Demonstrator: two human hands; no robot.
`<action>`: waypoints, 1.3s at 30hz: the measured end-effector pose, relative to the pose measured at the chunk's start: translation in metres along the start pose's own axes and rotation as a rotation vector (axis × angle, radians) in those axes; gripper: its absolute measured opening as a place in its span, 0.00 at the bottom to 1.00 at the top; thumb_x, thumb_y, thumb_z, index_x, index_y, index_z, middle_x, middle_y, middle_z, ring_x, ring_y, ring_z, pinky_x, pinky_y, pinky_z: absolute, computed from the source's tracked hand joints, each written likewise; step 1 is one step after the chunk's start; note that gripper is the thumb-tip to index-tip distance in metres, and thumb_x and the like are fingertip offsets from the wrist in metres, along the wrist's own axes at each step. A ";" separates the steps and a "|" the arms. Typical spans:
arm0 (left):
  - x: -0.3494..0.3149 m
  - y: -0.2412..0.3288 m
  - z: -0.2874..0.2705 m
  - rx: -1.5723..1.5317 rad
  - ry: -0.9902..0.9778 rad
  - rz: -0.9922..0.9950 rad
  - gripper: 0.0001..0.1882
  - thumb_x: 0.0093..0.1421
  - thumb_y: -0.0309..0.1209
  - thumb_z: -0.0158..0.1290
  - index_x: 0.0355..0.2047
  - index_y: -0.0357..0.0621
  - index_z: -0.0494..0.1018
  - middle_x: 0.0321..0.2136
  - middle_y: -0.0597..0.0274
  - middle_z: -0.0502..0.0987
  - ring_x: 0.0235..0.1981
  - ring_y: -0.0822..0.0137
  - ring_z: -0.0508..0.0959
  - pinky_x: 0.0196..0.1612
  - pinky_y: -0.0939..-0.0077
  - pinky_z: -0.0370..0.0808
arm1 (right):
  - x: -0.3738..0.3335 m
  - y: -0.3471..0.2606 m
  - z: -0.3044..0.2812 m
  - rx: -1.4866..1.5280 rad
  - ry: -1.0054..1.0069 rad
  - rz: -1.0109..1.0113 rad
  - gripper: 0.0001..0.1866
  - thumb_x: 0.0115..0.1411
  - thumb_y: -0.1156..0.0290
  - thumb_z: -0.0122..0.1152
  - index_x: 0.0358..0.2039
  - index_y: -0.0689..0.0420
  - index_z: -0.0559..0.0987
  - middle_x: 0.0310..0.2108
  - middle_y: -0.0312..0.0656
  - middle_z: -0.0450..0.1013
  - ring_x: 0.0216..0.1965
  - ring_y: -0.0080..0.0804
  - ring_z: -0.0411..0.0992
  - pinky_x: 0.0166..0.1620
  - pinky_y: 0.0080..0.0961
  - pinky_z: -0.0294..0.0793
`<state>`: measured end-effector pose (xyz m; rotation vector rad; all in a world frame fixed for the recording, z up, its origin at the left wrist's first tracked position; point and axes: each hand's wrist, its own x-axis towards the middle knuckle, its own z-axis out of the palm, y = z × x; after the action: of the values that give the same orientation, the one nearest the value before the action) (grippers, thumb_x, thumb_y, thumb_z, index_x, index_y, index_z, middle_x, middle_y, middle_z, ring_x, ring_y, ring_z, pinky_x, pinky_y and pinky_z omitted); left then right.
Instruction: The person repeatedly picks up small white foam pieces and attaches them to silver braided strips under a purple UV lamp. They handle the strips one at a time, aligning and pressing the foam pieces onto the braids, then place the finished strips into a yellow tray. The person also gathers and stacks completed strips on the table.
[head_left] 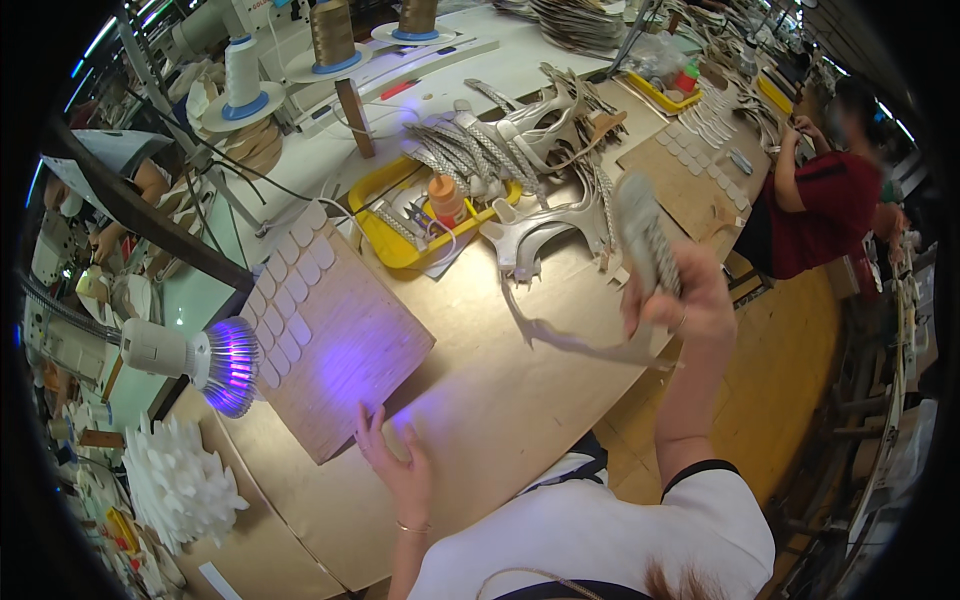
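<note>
My right hand [700,300] is raised over the table's right side, its fingers closed round a silver-grey braided shoe-upper piece [648,230], blurred by motion. Below it stretches a pale, ragged-edged strip [570,338]; whether it joins the held piece I cannot tell. My left hand [398,468] has its fingers spread, the tips at the near edge of a tilted wooden board [375,375]. Rows of small white rounded pads [290,290] lie along that board's far left part. Silver cut uppers [545,235] and braided straps [480,145] are heaped beyond my hands.
A yellow tray [390,240] holds an orange bottle [446,200] and snips. A lamp [225,365] glows violet at the board's left, above a pile of white pieces [185,480]. Thread cones [335,40] stand at the back. A co-worker in red [825,205] sits at right.
</note>
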<state>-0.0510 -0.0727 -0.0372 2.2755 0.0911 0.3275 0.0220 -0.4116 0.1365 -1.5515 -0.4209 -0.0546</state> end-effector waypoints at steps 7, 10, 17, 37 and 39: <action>-0.013 -0.005 0.039 0.303 -0.079 0.062 0.25 0.59 0.31 0.52 0.55 0.35 0.64 0.65 0.36 0.47 0.67 0.40 0.45 0.65 0.45 0.42 | 0.068 0.090 -0.092 -0.602 0.514 0.186 0.20 0.60 0.61 0.60 0.44 0.65 0.73 0.26 0.41 0.74 0.29 0.29 0.74 0.34 0.25 0.73; -0.012 -0.010 0.042 0.281 -0.082 0.055 0.25 0.59 0.33 0.52 0.55 0.36 0.64 0.65 0.36 0.46 0.67 0.40 0.44 0.66 0.44 0.41 | 0.044 0.136 -0.109 -1.400 0.723 0.113 0.25 0.58 0.59 0.62 0.48 0.65 0.72 0.29 0.45 0.75 0.32 0.36 0.74 0.38 0.29 0.73; -0.013 -0.011 0.040 0.289 -0.085 0.078 0.24 0.59 0.34 0.52 0.55 0.39 0.65 0.66 0.38 0.46 0.67 0.40 0.44 0.66 0.45 0.41 | -0.039 0.168 -0.119 -1.037 0.544 0.743 0.29 0.56 0.56 0.63 0.52 0.62 0.71 0.41 0.51 0.74 0.44 0.44 0.72 0.51 0.35 0.67; -0.014 -0.016 0.039 0.268 -0.089 0.079 0.19 0.58 0.32 0.52 0.50 0.41 0.69 0.65 0.41 0.49 0.66 0.42 0.47 0.66 0.45 0.42 | -0.094 0.096 -0.049 -0.896 0.900 0.692 0.17 0.63 0.64 0.50 0.44 0.63 0.77 0.34 0.48 0.78 0.37 0.38 0.77 0.40 0.33 0.73; -0.015 -0.016 0.039 0.267 -0.072 0.105 0.19 0.59 0.32 0.52 0.50 0.40 0.70 0.65 0.42 0.49 0.67 0.43 0.47 0.65 0.46 0.45 | -0.097 0.057 -0.032 -0.571 0.817 0.505 0.15 0.65 0.71 0.47 0.45 0.68 0.75 0.36 0.48 0.78 0.35 0.32 0.77 0.40 0.27 0.74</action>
<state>-0.0543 -0.0930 -0.0769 2.5597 -0.0239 0.3029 -0.0442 -0.4629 0.0542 -1.9835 0.6885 -0.4275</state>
